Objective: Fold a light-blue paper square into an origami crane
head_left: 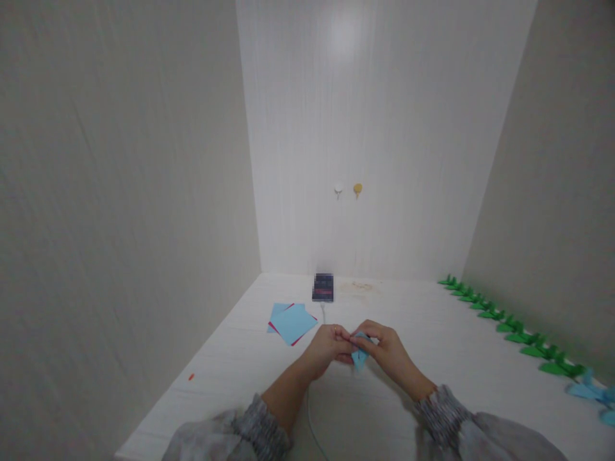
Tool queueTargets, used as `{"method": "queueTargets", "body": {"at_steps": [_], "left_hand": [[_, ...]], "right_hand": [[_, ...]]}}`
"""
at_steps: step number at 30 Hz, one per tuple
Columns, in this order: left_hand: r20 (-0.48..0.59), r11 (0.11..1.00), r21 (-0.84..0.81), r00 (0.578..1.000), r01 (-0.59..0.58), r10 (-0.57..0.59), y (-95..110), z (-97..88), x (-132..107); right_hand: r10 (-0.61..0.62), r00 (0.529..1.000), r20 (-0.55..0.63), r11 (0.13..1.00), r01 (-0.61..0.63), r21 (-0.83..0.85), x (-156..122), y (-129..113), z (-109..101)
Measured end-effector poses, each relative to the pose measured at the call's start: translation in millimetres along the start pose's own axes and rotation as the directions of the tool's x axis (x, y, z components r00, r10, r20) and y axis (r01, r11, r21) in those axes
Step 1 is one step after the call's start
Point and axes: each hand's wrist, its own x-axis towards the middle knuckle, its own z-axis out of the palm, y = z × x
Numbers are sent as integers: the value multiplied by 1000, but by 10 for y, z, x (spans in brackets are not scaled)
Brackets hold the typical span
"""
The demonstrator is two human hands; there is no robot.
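Blue folded paper (359, 356) pinched between left hand (327, 347) and right hand (389, 351), fingertips meeting, forearms converging above white table (432, 333)

Both forearms, in grey gathered sleeves, reach forward and angle inward until the left hand (328, 347) and right hand (387, 349) meet at the centre, fingers curled and fingertips pinched close together

Soft, even light; a pale glare patch sits high on the back wall (343, 35). Picture slightly soft, walls bowed toward the edges, shadows faint.
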Motion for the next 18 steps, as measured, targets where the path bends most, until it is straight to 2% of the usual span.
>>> {"method": "queueTargets", "body": {"at_steps": [5,8,12,18], "left_hand": [[-136,998,-26,989,-58,54,28,-23,37],[-182,994,-49,979,-102,91,38,-28,56],[-185,991,-62,977,-117,104,18,-16,69],[-120,996,-19,989,-89,86,-8,10,58]], "right_hand": [[40,990,-136,998,-47,-48,10,91,19],[67,989,-129,994,-78,-82,10,148,31],[85,990,-110,985,-100,-142,2,151,36],[0,999,-42,974,-10,-228,-12,88,31]]}}
